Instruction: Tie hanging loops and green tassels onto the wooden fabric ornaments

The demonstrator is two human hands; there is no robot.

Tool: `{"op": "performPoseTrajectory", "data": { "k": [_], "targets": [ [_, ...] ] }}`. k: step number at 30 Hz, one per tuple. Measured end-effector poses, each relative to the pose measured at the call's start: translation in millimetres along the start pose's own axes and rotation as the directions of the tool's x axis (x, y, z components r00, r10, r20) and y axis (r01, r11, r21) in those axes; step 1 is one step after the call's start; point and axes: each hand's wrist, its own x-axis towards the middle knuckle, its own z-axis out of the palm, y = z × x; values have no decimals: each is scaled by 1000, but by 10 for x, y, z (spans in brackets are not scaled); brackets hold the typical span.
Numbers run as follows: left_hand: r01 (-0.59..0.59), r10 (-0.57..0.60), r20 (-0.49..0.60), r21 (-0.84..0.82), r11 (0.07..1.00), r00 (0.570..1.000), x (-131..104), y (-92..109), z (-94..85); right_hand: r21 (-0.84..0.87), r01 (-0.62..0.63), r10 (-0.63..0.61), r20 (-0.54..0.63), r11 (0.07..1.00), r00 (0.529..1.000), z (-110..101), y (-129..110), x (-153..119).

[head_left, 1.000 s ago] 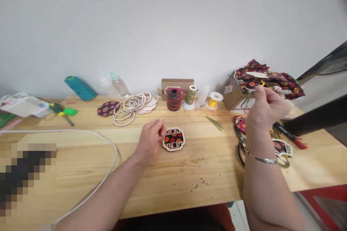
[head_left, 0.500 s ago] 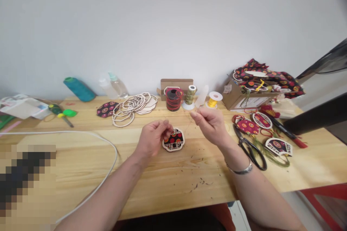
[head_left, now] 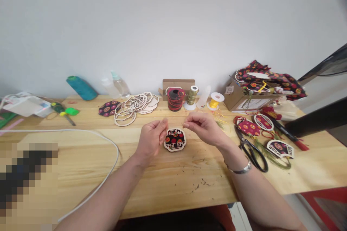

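Lying flat on the wooden table [head_left: 151,184] was the lattice-framed fabric ornament [head_left: 175,140], between our two hands. We had our left hand [head_left: 152,138] at its left edge, thumb and fingers pinched together, and our right hand [head_left: 204,127] to its upper right, thumb and forefinger drawn narrowly together; we could not tell whether either pinch held a fine thread, or whether the left fingers touched the frame. Behind the ornament stood the red-and-black cord spool [head_left: 175,100], the olive thread cone [head_left: 192,95] and the yellow cord spool [head_left: 216,100]. To our left lay overlapping wooden lattice frames [head_left: 135,104], with the teal thread cone [head_left: 82,87] farther off. To our right, black-handled scissors [head_left: 252,153] lay near finished tasseled ornaments [head_left: 279,148], in front of a cardboard box [head_left: 238,95] heaped with printed fabric [head_left: 288,83].
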Motion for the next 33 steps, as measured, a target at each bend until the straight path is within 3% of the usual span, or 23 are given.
{"op": "performPoseTrajectory", "data": {
  "k": [3,9,13,15,17,19,22,25,28,33],
  "targets": [
    [-56,56,51,4,998,997,-14,1,-5,66,-7,7,9,998,1000,57,-16,-6],
    [58,-77,277,75,995,958,-45,-25,6,-96,54,-58,-47,994,997,81,18,-9],
    [12,-47,269,128,992,962,-57,-43,11,-197,38,-49,-53,980,997,54,71,-6],
    [49,-80,265,124,991,961,-57,-42,11,-240,42,-59,-64,970,996,39,121,3],
    [94,-118,253,105,990,960,-52,-36,8,-277,22,-65,-145,961,987,9,190,19],
    [118,-133,221,78,990,966,-43,-29,5,-307,-21,-82,-317,952,945,-43,265,40],
    [132,-137,165,42,990,977,-27,-21,4,-293,-91,-100,-575,952,812,-151,345,64],
    [142,-145,141,31,989,979,-14,-24,8,-134,-151,22,-673,979,740,-235,344,62],
    [142,-146,139,35,989,979,-7,-36,10,-29,-196,131,-648,980,750,-254,276,42],
    [122,-128,139,46,991,982,-13,-54,16,-57,-159,101,-554,986,826,-159,148,19]
  ]
}}
